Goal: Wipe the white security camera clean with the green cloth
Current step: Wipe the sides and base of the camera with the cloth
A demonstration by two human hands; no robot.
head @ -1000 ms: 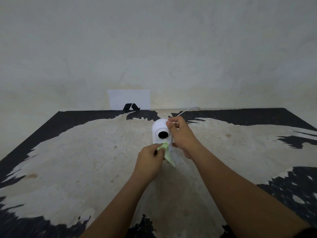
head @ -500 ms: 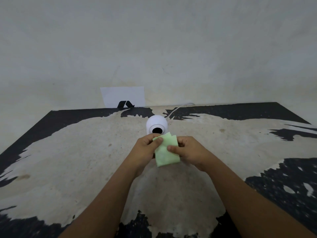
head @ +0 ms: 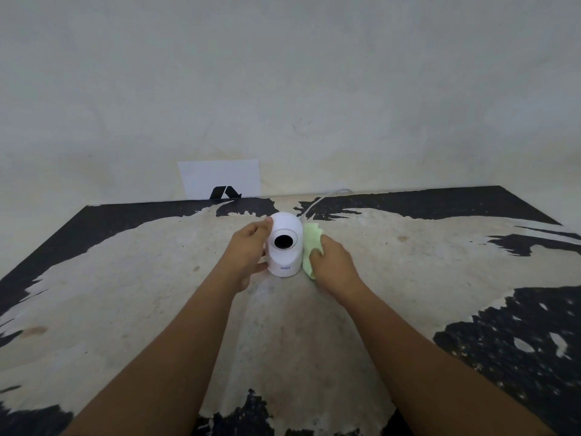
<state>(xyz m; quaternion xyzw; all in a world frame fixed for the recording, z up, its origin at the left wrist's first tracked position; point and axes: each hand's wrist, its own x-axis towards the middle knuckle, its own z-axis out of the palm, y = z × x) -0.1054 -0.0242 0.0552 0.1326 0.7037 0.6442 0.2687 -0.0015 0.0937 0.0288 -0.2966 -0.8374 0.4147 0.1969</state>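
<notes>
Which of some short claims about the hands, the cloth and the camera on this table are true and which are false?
1. The right hand presses the green cloth against the side of the white camera. True.
2. The camera lies tipped on its side. False: it stands upright on the table, lens facing the person.
3. The left hand rests flat on the table, away from the camera. False: it holds the camera's other side.
4. A white cable runs from behind the camera toward the wall. True.
5. The cloth covers the lens. False: the dark lens is uncovered.
</notes>
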